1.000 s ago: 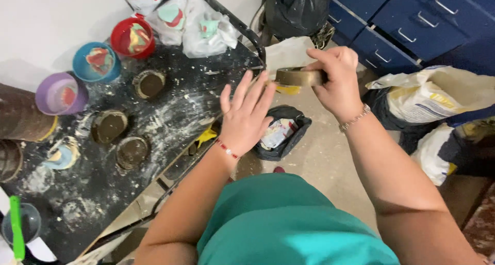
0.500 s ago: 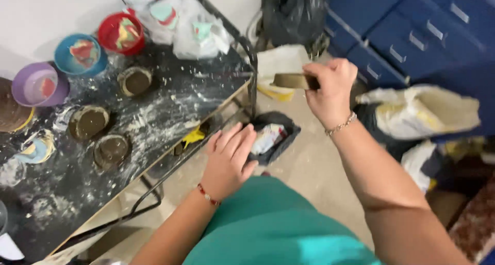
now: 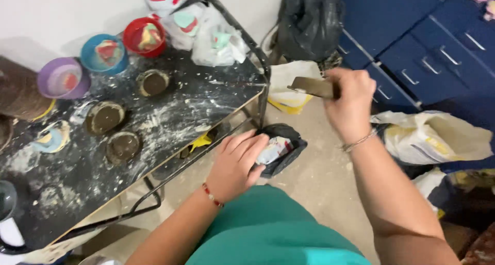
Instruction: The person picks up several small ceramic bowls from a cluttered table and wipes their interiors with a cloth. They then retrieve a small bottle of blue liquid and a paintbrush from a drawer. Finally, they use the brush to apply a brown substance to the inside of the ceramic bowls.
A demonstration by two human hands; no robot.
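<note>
Nearest the camera, a green-clad lap [image 3: 268, 234] fills the lower middle. The left hand [image 3: 237, 164], a red bead bracelet at its wrist, lies just beyond it, fingers [image 3: 250, 146] extended and loosely together, resting on the near edge of a small black container [image 3: 286, 146]; it grips nothing. The container sits on the concrete floor [image 3: 319, 177] just right of that hand and holds crumpled pale material with coloured patches.

To the right and farther off, the right hand [image 3: 353, 102] is raised and closed into a fist around a flat metal blade-like tool [image 3: 312, 87], which projects leftward from the fist. A thin bracelet circles that wrist. The tool hangs above the floor, well apart from the container.

Left of the left hand, the black desk [image 3: 196, 105] is dusted with white powder. On it stand three round metal moulds [image 3: 122, 146] with dark contents, spread left of the hand.

Beyond these, at the far edge of the desk, stand a purple bowl [image 3: 63, 79], a blue bowl [image 3: 105, 53] and a red bowl [image 3: 144, 37], each with mixed-colour material inside. White plastic bags [image 3: 214, 38] lie right of the red bowl.

Farthest, beyond the right hand: a black bag [image 3: 309, 22] and blue drawer units [image 3: 428, 43]
</note>
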